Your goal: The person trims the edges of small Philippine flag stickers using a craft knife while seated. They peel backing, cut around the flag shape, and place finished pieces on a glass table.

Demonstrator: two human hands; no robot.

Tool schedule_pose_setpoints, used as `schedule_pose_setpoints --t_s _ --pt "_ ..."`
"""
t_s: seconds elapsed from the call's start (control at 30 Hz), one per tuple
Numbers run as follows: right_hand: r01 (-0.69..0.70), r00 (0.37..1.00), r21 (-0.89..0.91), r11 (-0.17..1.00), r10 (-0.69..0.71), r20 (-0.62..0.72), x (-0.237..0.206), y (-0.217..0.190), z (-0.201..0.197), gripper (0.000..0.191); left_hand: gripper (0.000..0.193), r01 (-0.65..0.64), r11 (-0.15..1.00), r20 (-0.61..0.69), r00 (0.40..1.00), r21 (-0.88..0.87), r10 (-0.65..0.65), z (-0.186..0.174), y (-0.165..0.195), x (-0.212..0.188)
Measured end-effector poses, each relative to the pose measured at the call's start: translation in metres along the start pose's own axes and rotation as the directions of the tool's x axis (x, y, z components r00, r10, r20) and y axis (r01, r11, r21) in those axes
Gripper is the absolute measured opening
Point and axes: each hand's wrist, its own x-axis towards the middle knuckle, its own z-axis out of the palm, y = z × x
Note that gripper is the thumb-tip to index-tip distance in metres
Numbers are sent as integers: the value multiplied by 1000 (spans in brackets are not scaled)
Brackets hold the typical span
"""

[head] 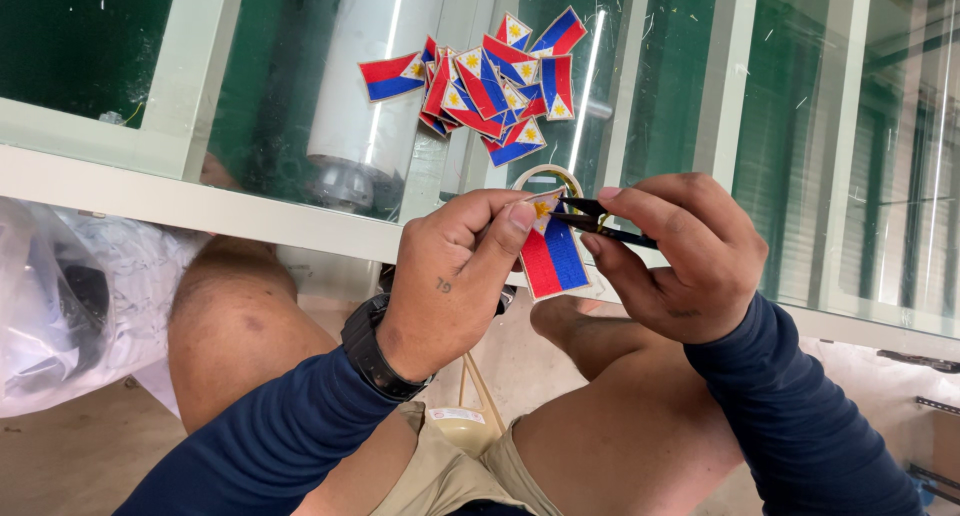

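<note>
My left hand pinches a small flag patch, red and blue with a white corner and a yellow star, by its upper edge. My right hand grips small black snips whose tips touch the patch's white corner. A pile of several like patches lies on the glass tabletop just beyond my hands. A roll of tape sits on the glass right behind the held patch, partly hidden by it.
The glass top rests in a pale green frame. A white cylinder shows under the glass. A clear plastic bag lies at my left knee. My bare knees are under the table edge.
</note>
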Motion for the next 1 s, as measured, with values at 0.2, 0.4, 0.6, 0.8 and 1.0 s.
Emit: schedule_pose_setpoints --t_s 0.2,0.4,0.6,0.8,1.0 --pt "9 1000 0 1000 -9 -2 0 1 1 36 32 -9 1000 -2 1000 -14 9 0 -1 0" --pt "14 1000 -1 1000 -14 -1 1 1 1 36 31 9 1000 -9 1000 -19 -9 0 -1 0" --pt "46 999 4 999 -46 -7 -1 4 3 38 31 -35 999 -3 999 33 35 0 -2 0" --pt "173 984 46 984 -170 -52 -3 13 0 39 31 73 993 36 997 -94 -70 2 -5 3" --pt "118 993 11 993 -117 -13 -3 11 -4 38 31 23 998 -8 1000 -63 -24 2 -1 1"
